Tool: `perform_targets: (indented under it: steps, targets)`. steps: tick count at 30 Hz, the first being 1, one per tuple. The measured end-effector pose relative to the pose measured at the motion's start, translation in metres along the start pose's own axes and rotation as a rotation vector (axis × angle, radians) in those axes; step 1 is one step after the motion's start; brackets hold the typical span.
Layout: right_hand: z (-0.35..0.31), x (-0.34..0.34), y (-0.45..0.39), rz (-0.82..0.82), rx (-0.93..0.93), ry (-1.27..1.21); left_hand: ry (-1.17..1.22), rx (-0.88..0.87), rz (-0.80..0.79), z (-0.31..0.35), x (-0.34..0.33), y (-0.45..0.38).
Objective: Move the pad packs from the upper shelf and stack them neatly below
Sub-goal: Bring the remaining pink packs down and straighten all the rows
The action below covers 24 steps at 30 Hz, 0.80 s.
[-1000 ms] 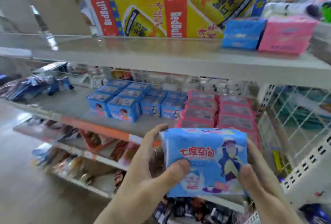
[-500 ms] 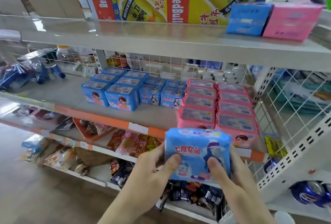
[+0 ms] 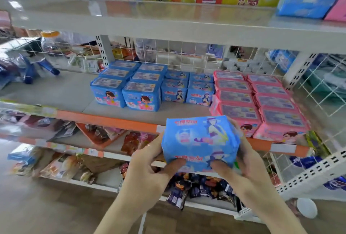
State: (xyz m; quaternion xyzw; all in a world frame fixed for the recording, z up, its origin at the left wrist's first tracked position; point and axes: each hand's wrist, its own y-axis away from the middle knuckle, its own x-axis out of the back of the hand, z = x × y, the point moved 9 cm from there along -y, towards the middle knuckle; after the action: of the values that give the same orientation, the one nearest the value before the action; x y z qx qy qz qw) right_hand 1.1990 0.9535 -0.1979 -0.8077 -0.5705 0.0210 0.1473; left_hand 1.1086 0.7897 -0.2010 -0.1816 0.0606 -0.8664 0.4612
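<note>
Where hands (image 3: 148,160) grip, pack (image 3: 200,143) blurred.

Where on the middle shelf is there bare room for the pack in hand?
Bare shelf left of the blue packs, up to the dark bags. A strip along the front edge before the small blue packs, right where the held pack hangs between left hand and right hand. Crowded: pink packs fill the right end to the edge.
</note>
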Motion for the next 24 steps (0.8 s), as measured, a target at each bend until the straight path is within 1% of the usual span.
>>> perform_targets:
  steps: [5,9,12,13,14,15,16,17,19,20,21,23,24]
  targets:
    - [0.007,-0.025,0.007,0.021,0.014,0.013,0.006,-0.157,0.064,-0.021,0.033,0.015]
    - [0.015,-0.033,0.014,0.096,0.058,-0.022,0.121,-0.132,0.024,-0.039,0.034,0.014]
    - [0.004,-0.028,0.017,0.154,0.133,0.034,0.073,-0.214,0.010,-0.043,0.027,0.013]
    - [0.001,-0.021,0.018,0.188,0.155,0.100,0.061,-0.213,0.001,-0.046,0.024,0.012]
    - [-0.005,-0.014,0.018,0.214,0.216,0.209,0.068,-0.190,-0.013,-0.048,0.023,0.013]
    - [-0.013,-0.011,0.021,0.214,0.319,0.343,0.154,-0.151,-0.053,-0.054,0.018,0.010]
    - [-0.020,-0.009,0.024,0.205,0.431,0.462,0.289,-0.100,-0.118,-0.057,0.013,0.013]
    - [-0.021,-0.006,0.027,0.209,0.494,0.533,0.411,-0.038,-0.142,-0.068,0.005,0.009]
    - [-0.016,0.003,0.029,0.224,0.510,0.558,0.490,0.122,-0.189,-0.086,-0.011,0.006]
    - [-0.013,0.007,0.028,0.234,0.505,0.557,0.464,0.194,-0.217,-0.095,-0.017,0.005]
    - [-0.010,0.010,0.027,0.252,0.508,0.553,0.424,0.225,-0.233,-0.098,-0.021,0.005]
    - [-0.003,0.017,0.022,0.248,0.509,0.492,0.380,0.134,-0.200,-0.080,-0.018,0.004]
    - [0.002,0.021,0.014,0.225,0.447,0.436,0.371,0.094,-0.171,-0.069,-0.016,0.003]
